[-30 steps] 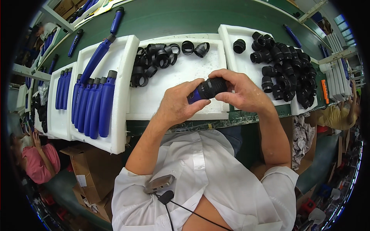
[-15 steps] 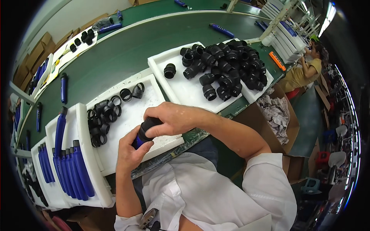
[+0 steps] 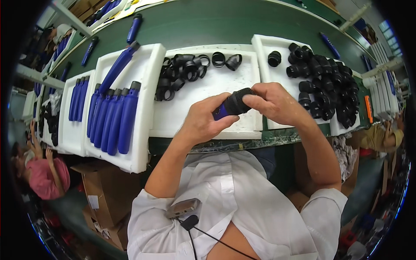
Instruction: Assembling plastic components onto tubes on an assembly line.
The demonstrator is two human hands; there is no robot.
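Note:
My left hand (image 3: 203, 119) is closed around the blue lower part of a blue tube-shaped handle with a black ribbed head (image 3: 236, 102). On the black end, the thumb and fingers of my right hand (image 3: 277, 103) are pressed, so both hands grip the piece over the front of the middle white foam tray (image 3: 195, 125). Several loose black rings (image 3: 189, 68) lie at the back and left of that tray. To the right, a heap of black ribbed sleeves (image 3: 325, 80) fills much of another foam tray (image 3: 260, 45).
Left of me, a foam tray (image 3: 157, 65) holds several blue handles (image 3: 126, 117) side by side, one slanting across them. More handles lie on the green table (image 3: 208, 26). An orange cutter-like tool (image 3: 368, 108) is at the right edge. Other people sit at both sides.
The view has swung left, so the trays sit differently in it. My hands still hold the same handle, its black end now more exposed and pointing to the right.

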